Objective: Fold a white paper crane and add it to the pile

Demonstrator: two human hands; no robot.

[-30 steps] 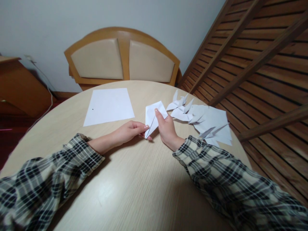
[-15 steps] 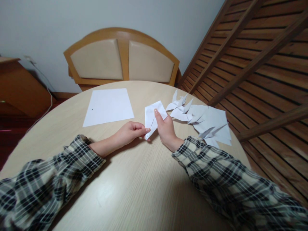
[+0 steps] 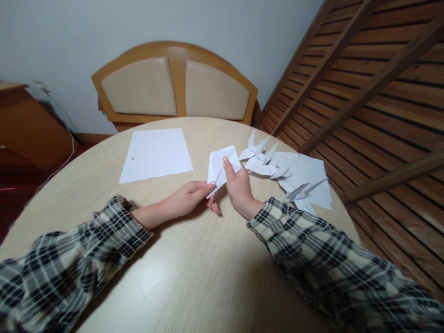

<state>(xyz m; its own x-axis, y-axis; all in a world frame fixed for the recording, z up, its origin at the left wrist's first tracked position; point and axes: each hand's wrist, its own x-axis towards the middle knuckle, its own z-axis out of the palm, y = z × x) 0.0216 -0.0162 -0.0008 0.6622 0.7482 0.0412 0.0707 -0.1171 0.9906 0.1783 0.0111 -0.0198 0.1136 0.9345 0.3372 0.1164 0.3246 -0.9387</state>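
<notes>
A small folded sheet of white paper (image 3: 218, 159) is held between my two hands above the table. My left hand (image 3: 189, 198) pinches its lower left corner, thumb on top and some fingers reaching underneath. My right hand (image 3: 239, 187) grips the right side, with the thumb pressed flat on the paper's face and the other fingers hidden behind. A crease line runs from near the right thumb down toward the left thumb. Just beyond my right hand lie several folded white paper cranes (image 3: 258, 159).
A plain white sheet (image 3: 157, 155) with a small dark dot lies at the back left of the round wooden table (image 3: 187, 277). Under some cranes are flat white sheets (image 3: 314, 173). A padded chair (image 3: 180, 83) stands behind; a slatted wooden screen (image 3: 374, 92) leans in at right.
My left thumb and the paper's lower corner have shifted slightly left and up. More of the left fingers now show beneath the paper. My right hand has barely moved.
</notes>
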